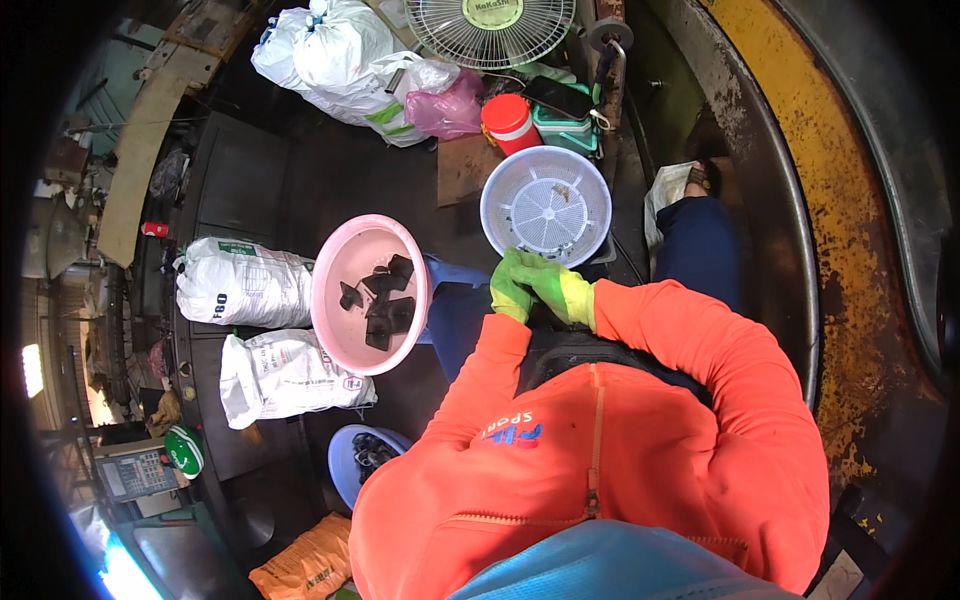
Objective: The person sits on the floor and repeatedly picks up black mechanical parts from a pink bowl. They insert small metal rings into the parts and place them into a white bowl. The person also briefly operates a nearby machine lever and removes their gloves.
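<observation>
In yellow-green gloves, my left hand [509, 294] and my right hand [560, 288] meet in front of my lap, fingers closed against each other. Whatever lies between them, if anything, is hidden. Just beyond my fingertips is a pale blue-white plastic colander [494, 208], with small dark bits and a brownish scrap on its perforated bottom. To the left of my hands, a pink basin [345, 335] holds several dark, flat, angular pieces [390, 316].
White sacks [245, 285] stand left of the basin. A blue basin [342, 463] with dark pieces sits lower left, near an orange sack [305, 562]. At the back are a fan [490, 45], white bags [335, 55] and a red jug [508, 122]. A rusty yellow machine edge [845, 400] curves along the right.
</observation>
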{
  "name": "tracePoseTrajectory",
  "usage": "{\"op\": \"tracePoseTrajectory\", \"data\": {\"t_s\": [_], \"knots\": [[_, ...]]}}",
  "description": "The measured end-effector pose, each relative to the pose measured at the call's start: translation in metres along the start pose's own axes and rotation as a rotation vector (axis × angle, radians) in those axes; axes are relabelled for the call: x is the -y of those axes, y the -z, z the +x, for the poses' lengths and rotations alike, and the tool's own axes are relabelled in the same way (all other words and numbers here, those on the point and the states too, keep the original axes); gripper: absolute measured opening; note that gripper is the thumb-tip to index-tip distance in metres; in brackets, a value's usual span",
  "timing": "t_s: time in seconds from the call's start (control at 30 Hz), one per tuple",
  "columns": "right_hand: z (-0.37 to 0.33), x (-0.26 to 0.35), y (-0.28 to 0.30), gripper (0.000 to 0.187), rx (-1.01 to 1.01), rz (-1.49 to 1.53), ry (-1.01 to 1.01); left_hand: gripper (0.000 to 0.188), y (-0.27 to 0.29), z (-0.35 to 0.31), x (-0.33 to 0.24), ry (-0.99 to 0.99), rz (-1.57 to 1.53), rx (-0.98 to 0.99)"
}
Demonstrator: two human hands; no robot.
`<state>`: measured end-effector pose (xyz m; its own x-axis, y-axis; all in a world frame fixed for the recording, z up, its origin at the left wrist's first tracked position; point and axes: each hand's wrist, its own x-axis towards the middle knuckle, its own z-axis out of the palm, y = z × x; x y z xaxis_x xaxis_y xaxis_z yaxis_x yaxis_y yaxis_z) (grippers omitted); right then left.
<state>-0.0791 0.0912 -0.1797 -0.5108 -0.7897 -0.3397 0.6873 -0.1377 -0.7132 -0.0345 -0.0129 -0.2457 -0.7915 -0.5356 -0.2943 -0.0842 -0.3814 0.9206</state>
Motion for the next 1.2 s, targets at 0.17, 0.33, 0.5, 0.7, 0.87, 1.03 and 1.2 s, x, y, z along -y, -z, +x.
{"op": "tracePoseTrajectory", "data": {"t_s": [0.17,0.33,0.5,0.7,0.87,1.03,1.2], "knots": [[0.009,-0.008,-0.007,0.011,0.049,0.209,-0.025,0.032,0.015,0.029,0.007,-0.144,0.180,0.112],[0.012,-0.013,0.008,0.051,0.194,0.573,0.009,0.035,0.028,0.064,-0.002,-0.336,0.775,0.007],[0.001,-0.004,0.005,0.053,0.037,0.330,0.065,0.029,0.050,0.104,-0.013,-0.449,1.379,-0.074],[-0.040,0.057,0.021,0.042,-0.071,0.038,0.156,0.045,0.061,0.141,-0.051,-0.030,0.281,-0.152],[-0.049,0.129,0.054,0.045,-0.289,0.034,0.637,0.050,0.017,0.149,-0.048,0.157,0.084,-0.009],[-0.054,0.151,0.076,0.043,-0.363,0.235,0.616,0.038,-0.026,0.147,-0.025,0.059,-0.146,0.209],[-0.057,0.150,0.080,0.041,-0.317,0.170,0.586,0.035,-0.016,0.155,-0.009,-0.085,0.178,0.058]]}}
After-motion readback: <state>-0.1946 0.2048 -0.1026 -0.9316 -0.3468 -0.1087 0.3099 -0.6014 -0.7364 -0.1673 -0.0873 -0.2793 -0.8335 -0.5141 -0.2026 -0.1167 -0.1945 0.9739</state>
